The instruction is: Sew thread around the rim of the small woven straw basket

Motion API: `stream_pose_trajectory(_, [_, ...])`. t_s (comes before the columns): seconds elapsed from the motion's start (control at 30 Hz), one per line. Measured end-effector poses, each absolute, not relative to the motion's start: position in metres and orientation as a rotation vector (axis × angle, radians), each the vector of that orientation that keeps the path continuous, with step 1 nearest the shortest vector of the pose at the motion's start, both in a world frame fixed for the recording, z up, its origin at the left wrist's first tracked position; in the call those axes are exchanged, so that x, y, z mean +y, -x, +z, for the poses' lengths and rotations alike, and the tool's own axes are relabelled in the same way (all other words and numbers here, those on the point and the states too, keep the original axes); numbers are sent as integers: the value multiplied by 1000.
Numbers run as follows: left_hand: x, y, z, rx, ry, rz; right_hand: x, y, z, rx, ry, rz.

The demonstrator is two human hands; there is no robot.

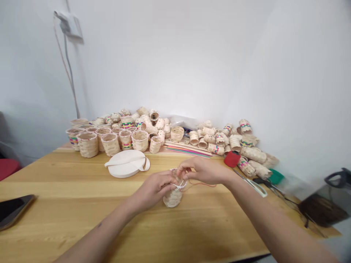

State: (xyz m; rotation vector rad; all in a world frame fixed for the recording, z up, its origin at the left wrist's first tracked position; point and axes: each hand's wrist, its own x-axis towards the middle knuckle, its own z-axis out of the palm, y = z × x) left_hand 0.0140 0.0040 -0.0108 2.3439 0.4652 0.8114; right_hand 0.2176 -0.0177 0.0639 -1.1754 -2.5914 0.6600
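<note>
Head view, left hand (158,185), right hand (203,170) both grasping basket (172,198), tape roll (123,165), baskets (87,145) behind

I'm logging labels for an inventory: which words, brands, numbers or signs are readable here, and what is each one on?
No text can be read anywhere in this view.
Front woven basket: no lettering shows.
White tape roll: no lettering shows.
Phone: dark face, nothing legible.
Wall socket: too small and blurred to tell whether it has markings.
</note>
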Motion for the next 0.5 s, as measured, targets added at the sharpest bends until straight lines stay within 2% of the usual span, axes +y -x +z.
stream_pose_trajectory(0.5, [6,-17,-19,463,-2284,906,-27,-205,50,-2414,1269,640])
